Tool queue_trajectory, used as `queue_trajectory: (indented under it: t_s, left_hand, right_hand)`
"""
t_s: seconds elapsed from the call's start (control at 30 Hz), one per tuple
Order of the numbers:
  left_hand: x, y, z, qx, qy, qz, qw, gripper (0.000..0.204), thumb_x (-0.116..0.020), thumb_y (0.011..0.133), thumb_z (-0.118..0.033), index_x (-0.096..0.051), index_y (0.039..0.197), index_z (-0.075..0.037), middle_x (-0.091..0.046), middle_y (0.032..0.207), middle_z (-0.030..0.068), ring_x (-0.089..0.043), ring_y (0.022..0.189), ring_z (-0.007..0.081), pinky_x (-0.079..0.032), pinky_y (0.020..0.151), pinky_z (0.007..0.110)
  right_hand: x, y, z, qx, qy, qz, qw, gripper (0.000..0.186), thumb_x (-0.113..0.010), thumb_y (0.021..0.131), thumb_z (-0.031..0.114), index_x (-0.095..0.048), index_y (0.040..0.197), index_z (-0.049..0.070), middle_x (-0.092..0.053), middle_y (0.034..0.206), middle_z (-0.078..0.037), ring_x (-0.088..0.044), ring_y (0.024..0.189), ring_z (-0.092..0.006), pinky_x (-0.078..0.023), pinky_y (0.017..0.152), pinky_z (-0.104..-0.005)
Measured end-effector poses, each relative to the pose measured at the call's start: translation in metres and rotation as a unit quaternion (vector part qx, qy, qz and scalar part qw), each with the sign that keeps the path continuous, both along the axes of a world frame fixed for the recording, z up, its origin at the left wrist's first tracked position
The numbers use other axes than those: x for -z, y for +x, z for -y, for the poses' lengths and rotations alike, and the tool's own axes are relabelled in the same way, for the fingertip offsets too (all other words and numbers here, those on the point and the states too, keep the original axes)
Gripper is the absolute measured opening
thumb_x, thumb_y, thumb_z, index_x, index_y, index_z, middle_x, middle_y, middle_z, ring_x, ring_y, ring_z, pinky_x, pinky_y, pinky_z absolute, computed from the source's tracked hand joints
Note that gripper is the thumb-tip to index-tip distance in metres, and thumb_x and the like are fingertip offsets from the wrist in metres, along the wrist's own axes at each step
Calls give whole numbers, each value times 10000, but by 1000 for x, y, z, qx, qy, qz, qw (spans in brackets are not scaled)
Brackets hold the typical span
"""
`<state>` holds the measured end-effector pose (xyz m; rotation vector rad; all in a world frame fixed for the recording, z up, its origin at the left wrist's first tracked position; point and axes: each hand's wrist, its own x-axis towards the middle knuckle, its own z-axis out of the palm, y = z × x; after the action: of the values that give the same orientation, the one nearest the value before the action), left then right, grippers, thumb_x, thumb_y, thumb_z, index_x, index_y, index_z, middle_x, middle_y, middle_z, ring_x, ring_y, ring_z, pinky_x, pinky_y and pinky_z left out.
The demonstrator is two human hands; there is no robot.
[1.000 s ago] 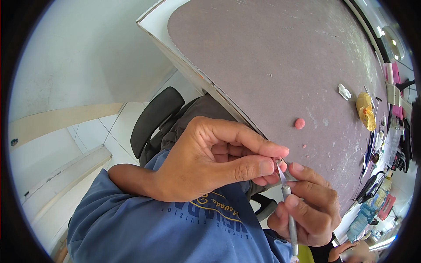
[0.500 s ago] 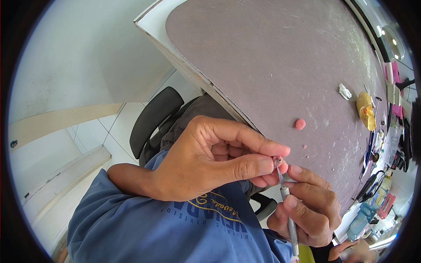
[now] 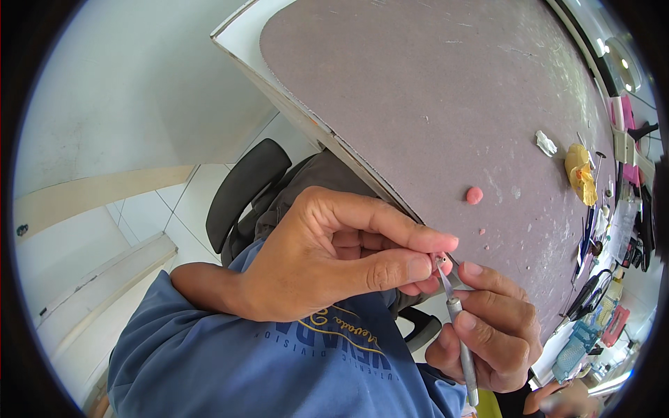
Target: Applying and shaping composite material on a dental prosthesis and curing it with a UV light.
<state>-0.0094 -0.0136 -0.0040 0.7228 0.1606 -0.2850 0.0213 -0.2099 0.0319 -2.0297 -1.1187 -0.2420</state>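
Observation:
My left hand [image 3: 306, 272] is closed, pinching a tiny pinkish piece [image 3: 442, 260] with a small dark hole between thumb and fingertips. The fingers cover most of it, so its kind cannot be made out. In my right hand [image 3: 502, 327] a craft knife [image 3: 467, 369] with a slim grey metal handle is gripped like a pen. Its pointed blade reaches up to the pinched piece, at or touching it. On the table beyond lies a round pink lump [image 3: 474, 195], with small pink crumbs [image 3: 482, 231] nearby.
The brown-topped table [image 3: 390, 90] has its edge just past my hands. Along its right side are a crumpled white scrap [image 3: 546, 143], a yellow lump [image 3: 580, 174], slim tools and a blue basket [image 3: 575, 348]. A black chair armrest [image 3: 251, 184] stands at left. Another person's arm [image 3: 540, 397] shows lower right.
Both hands keep their grips. The pinched piece and knife have shifted only very slightly, with the blade still at the piece.

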Motion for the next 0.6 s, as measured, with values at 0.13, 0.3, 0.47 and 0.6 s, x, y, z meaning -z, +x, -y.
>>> queue_trajectory:
  t_s: [0.13,0.3,0.47,0.6]
  left_hand:
    - [0,-1,1,-7,11,16,1000,178,-632,858,46,-661,1033,60,-687,930,221,-699,824,206,-592,749,278]
    - [2,-4,1,-19,38,24,999,158,-631,858,46,-665,1012,58,-685,934,215,-693,844,209,-589,759,291]
    - [3,-4,3,-23,33,41,998,147,-625,861,46,-667,1002,52,-677,953,219,-687,872,219,-585,770,306]
    - [5,-4,4,-30,37,56,997,146,-625,862,45,-665,1002,52,-674,955,216,-684,874,222,-582,765,312]
  right_hand:
    - [-10,0,0,-23,-33,0,999,173,-672,832,102,-581,941,4,-603,782,-137,-684,821,-304,-589,755,-385]
    - [2,0,1,-23,19,-13,999,164,-657,836,95,-578,941,-3,-609,779,-143,-687,812,-302,-586,762,-395]
    - [-1,-3,1,-7,8,-17,1000,174,-659,838,101,-575,946,-7,-611,768,-146,-688,810,-301,-584,773,-396]
    - [-4,0,0,-11,4,-17,1000,159,-660,840,100,-573,926,-1,-609,757,-138,-687,794,-297,-586,765,-389]
